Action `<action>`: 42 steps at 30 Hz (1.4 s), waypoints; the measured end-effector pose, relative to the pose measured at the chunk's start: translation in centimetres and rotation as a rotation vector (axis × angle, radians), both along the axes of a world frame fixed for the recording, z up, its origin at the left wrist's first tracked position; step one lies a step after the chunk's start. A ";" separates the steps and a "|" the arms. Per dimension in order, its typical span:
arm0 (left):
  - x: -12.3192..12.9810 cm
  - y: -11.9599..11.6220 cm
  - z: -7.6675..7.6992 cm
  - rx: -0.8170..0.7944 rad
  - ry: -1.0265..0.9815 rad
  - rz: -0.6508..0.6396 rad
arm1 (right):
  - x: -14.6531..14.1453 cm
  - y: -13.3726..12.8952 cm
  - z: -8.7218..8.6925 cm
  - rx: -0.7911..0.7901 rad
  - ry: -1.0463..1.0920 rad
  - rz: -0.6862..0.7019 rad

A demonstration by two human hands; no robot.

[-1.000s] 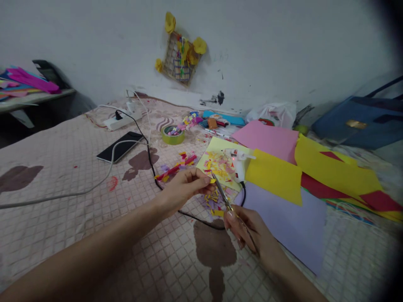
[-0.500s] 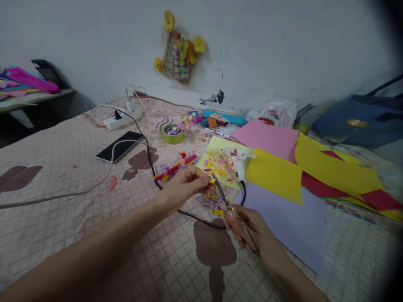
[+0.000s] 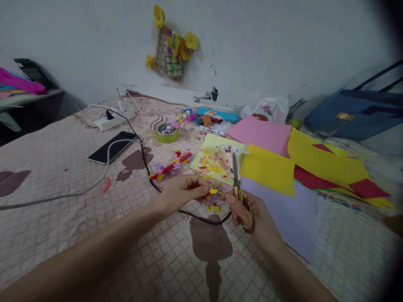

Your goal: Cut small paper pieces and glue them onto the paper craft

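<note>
My left hand [image 3: 185, 191] is closed in a pinch, with a small yellow paper piece [image 3: 213, 191] at its fingertips. Gold-handled scissors [image 3: 236, 172] are gripped in my right hand [image 3: 248, 214], their blades pointing up and away, apart from the yellow piece. Beyond both hands, small pink and yellow scraps cover a pale yellow sheet [image 3: 204, 147]. More cut bits [image 3: 214, 208] lie between my hands. The white glue gun [image 3: 234, 150] rests on the sheet, partly hidden behind the scissor blades.
At the right are a yellow sheet [image 3: 269, 170], a pink sheet [image 3: 264, 133], a lilac sheet [image 3: 296, 218] and a blue bag [image 3: 352, 113]. A green tape roll [image 3: 167, 134], a phone [image 3: 111, 147] and a power strip [image 3: 113, 120] stand leftward. A black cord [image 3: 143, 155] loops near my hands.
The scissors have moved away from the yellow piece and now point more upright. My right hand has turned around their handles. The whole view has shifted slightly, with the surroundings sliding left.
</note>
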State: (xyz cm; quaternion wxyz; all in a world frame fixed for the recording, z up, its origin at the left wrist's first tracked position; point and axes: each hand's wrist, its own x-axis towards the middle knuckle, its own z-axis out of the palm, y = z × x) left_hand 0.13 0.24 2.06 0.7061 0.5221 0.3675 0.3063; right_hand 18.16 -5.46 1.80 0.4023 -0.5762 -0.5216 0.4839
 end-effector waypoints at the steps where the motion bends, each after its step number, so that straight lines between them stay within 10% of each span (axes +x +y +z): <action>1: 0.1 -0.1 0.0 0.023 0.023 -0.008 | -0.1 0.1 0.1 -0.013 0.005 -0.015; 10: 0.4 -0.6 0.0 0.219 0.099 -0.106 | -1.1 0.3 0.3 -0.013 -0.007 0.040; 18: -1.6 1.5 1.0 0.276 0.119 0.160 | -0.4 0.3 -0.2 0.068 -0.137 -0.018; 23: 0.3 -0.9 -0.6 0.129 0.056 -0.118 | -0.7 0.3 -0.1 0.126 -0.157 0.013; 42: 2.6 -4.1 -2.3 -0.150 -0.129 0.057 | 0.6 -0.1 -0.6 -0.018 -0.103 0.232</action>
